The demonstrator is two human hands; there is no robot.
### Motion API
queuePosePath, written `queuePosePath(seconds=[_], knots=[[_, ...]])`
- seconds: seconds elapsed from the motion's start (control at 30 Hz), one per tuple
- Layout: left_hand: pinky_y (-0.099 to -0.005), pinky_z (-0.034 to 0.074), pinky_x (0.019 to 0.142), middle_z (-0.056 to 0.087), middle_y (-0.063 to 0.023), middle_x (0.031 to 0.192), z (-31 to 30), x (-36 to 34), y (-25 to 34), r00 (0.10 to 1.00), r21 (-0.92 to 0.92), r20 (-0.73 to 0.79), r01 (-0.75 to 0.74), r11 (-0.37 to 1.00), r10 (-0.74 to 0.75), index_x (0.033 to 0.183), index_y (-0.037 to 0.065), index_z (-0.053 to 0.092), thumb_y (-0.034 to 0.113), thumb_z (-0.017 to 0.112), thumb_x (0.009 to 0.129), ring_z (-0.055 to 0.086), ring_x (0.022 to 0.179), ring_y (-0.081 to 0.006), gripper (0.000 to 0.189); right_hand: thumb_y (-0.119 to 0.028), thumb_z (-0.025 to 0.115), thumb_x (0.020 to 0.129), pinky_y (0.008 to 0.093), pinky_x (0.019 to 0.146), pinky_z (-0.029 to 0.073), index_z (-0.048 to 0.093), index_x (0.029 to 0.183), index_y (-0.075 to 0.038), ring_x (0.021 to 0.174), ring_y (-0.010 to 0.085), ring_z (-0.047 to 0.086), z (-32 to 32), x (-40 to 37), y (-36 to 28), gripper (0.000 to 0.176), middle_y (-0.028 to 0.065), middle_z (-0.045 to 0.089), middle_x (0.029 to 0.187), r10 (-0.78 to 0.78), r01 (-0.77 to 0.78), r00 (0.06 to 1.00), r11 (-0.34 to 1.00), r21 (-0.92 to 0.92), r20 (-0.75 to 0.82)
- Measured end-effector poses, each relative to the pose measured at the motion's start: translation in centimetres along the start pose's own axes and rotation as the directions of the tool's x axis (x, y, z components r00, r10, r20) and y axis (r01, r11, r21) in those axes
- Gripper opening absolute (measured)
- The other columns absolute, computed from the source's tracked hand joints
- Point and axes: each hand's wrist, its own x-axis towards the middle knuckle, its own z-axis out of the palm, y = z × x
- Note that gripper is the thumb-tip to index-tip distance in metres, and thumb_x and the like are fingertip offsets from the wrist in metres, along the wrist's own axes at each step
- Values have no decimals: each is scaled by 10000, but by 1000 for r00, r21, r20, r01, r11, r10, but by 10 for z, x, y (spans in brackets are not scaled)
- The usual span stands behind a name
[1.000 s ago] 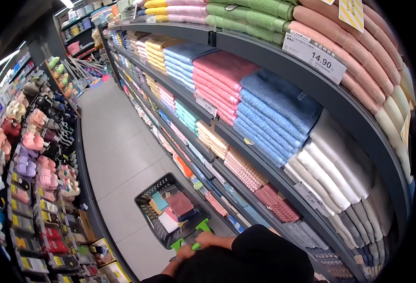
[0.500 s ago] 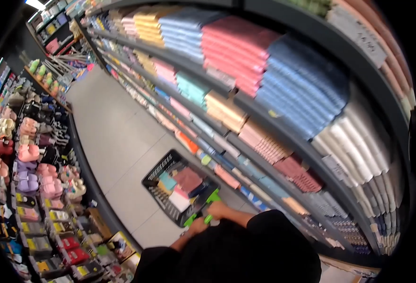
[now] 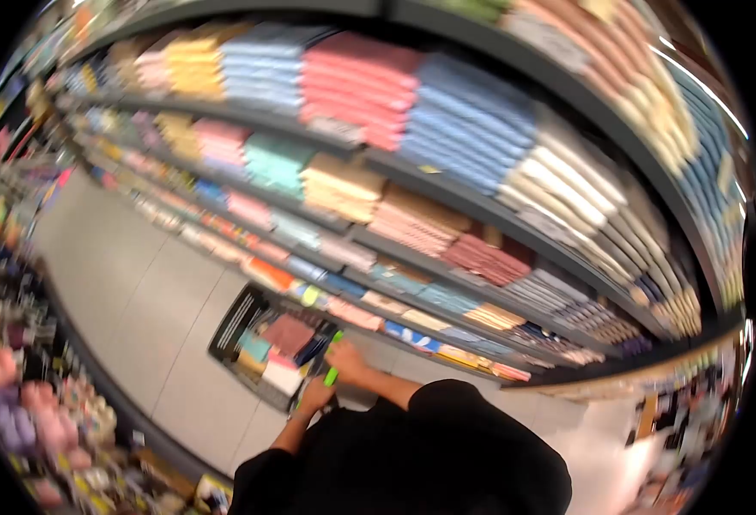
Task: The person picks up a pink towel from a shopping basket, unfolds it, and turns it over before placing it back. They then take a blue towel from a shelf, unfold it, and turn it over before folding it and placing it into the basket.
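Both of my hands are closed around the bright green handle of a dark shopping basket. My left hand grips its lower part, and my right hand holds it further up and to the right. Inside the basket lie a dusky pink folded cloth, a teal item, a white item and something dark blue beside my right hand. Motion blur softens the smaller items. Black sleeves cover my upper arms.
Long dark shelves run along the right, stacked with folded towels such as pink ones and blue ones. Slippers fill a display at the lower left. Pale tiled floor lies between them.
The view has swung to the right, so the shelves and basket appear further left. More of the shelf end and the area beyond it shows. Both hands still hold the handle.
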Motion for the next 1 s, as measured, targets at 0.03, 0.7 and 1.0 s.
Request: queuePosePath(seconds=[0.03, 0.7, 1.0], knots=[[-468, 478, 723, 629, -267, 818, -2, -5, 7, 999, -63, 20, -24, 998, 25, 862, -30, 607, 251, 560, 767, 605, 818, -438, 300, -202, 679, 636, 467, 961, 394, 639, 1001, -68, 1106, 344, 508, -7, -7, -2, 391, 167, 558, 1075, 39, -39, 999, 999, 22, 6], [-398, 426, 936, 582, -175, 1132, -172, -1, 534, 67, 715, -147, -683, 153, 987, 1148, -1, 538, 90, 635, 826, 543, 1097, -358, 349, -374, 648, 707, 442, 561, 512, 632, 655, -51, 594, 357, 633, 180, -421, 164, 327, 184, 618, 608, 454, -520, 848, 813, 262, 275], [-467, 423, 895, 599, -236, 1080, -187, 70, 650, 153, 862, -70, -488, 137, 986, 1204, 32, 541, 140, 575, 772, 556, 1015, -393, 446, -310, 600, 769, 423, 624, 512, 679, 768, -85, 724, 317, 657, 268, -469, 138, 239, 135, 677, 784, 624, -667, 734, 589, 456, 267]])
